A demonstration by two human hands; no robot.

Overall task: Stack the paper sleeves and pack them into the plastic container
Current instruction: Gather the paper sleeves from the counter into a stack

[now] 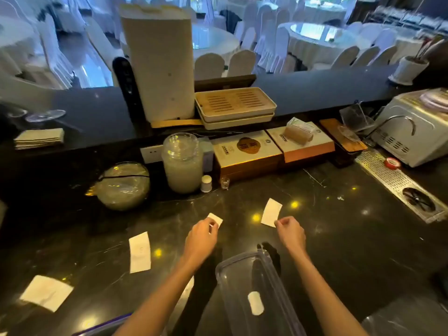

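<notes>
Both hands worked over the dark, glossy marble-veined counter point(339, 238). The left hand point(202, 235) had its grip pinched shut on the near end of a small flat white paper sleeve point(215, 218) at the frame's centre. The right hand point(289, 230) had its fingertips closed on the lower corner of a second white paper sleeve point(271, 212), which lay tilted just right of centre. Two more white sleeves lay flat on the counter at lower left, one long and narrow point(140, 252), one broader point(46, 293). The clear, rigid plastic container point(232, 277) sat at bottom centre between the forearms, seemingly empty of sleeves.

The sleeves looked thin, light and easily creased, and probably hard to lift off the slick stone. Pinching a corner or edge seemed the sensible hold, with the edges squared before stacking.
</notes>
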